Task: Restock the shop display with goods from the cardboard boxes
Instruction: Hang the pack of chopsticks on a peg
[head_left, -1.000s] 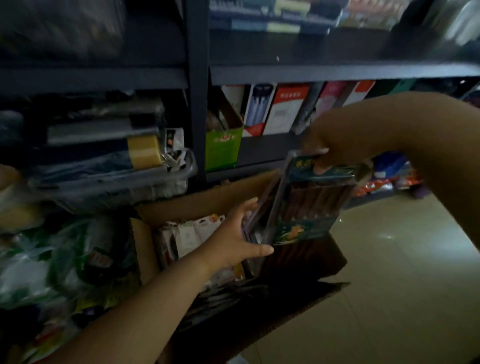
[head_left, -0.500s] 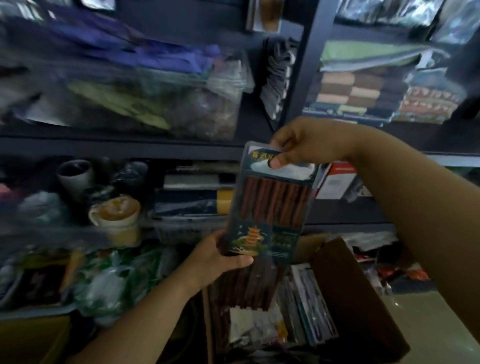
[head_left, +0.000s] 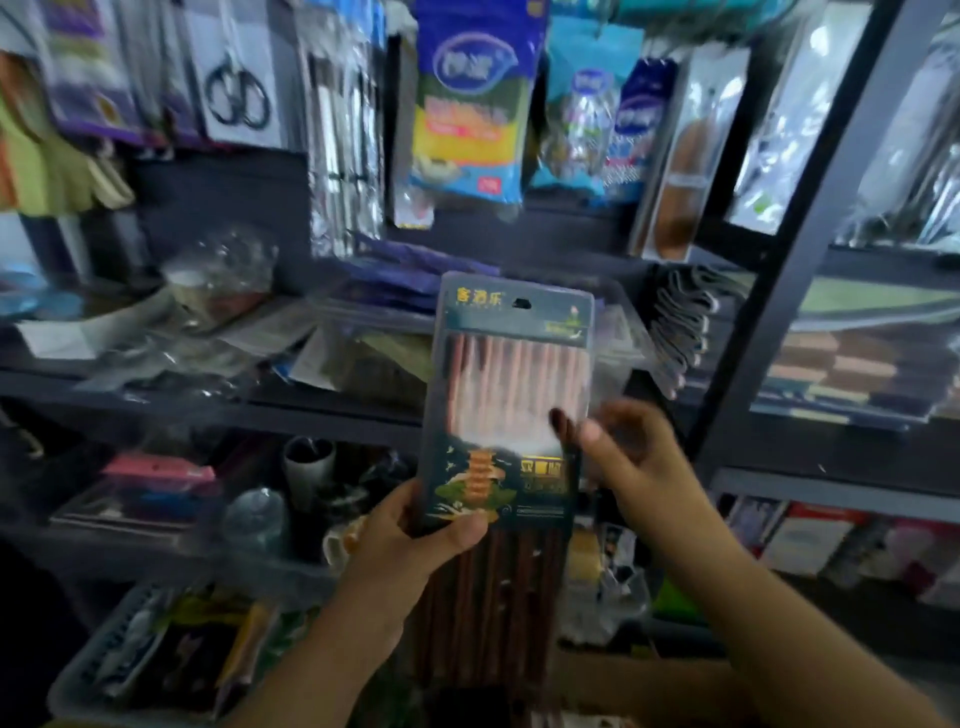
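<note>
- Head view: your left hand (head_left: 415, 540) grips the lower left corner of a pack of chopsticks (head_left: 511, 395), thumb curled over the front of the card and fingers behind it.
- You hold the pack upright at centre frame, its hang hole near the top edge and dark sticks jutting out below the bottom edge.
- Your right hand (head_left: 631, 457) sits just beside the pack's right edge at mid height, fingers loosely curled; it is blurred, and you cannot tell whether the thumb touches the pack.
- Behind the pack, a dark shelf (head_left: 208, 402) crosses the frame's middle, its front edge crowded with loose packets.
- In the upper centre, hanging blue packets (head_left: 467, 104) fill the space above the pack's top edge; carded scissors (head_left: 236, 96) hang upper left.
- A dark upright post (head_left: 810, 260) slants down the right side, close to your right hand.
- At lower left, a grey basket (head_left: 78, 670) of goods sits beside your left forearm.
</note>
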